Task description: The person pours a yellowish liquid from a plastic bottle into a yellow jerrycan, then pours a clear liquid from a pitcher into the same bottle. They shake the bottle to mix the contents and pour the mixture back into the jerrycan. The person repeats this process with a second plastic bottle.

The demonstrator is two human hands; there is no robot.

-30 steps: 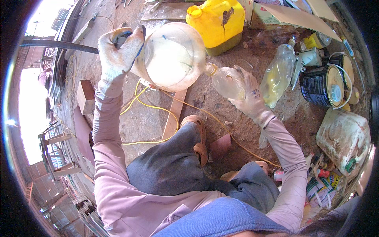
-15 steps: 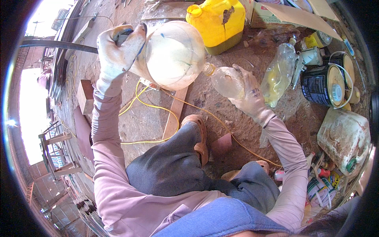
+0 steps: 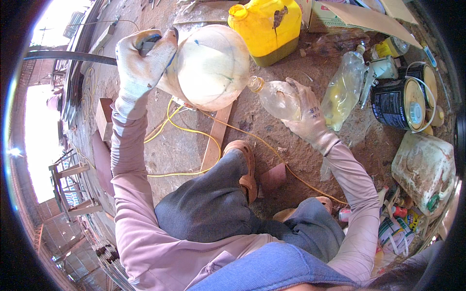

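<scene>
My left hand [image 3: 143, 65], in a whitish work glove, is closed on the side of a round translucent plastic container [image 3: 211, 68]. Its broad round face is towards me; whether that face is open or covered I cannot tell. My right hand [image 3: 310, 116], also gloved, wraps round the base of a small clear plastic bottle [image 3: 277, 99]. The bottle lies nearly sideways, its uncapped-looking neck pointing left at the container's lower right edge, with a slight gap between. Any liquid inside the bottle is hard to make out. Beyond the container stands a cut yellow jerrycan [image 3: 267, 29].
A larger clear bottle [image 3: 344, 87] lies right of my right hand. Further right are black paint cans [image 3: 393, 104] and a dirty white jerrycan [image 3: 422, 157]. A yellow cable [image 3: 208, 138] crosses a wooden board by my feet. A black hose [image 3: 73, 56] runs towards my left hand.
The round container has moved slightly left with my left hand. The bottle's neck, formerly at the container's edge, now sits a little apart from it. My right hand has barely moved.
</scene>
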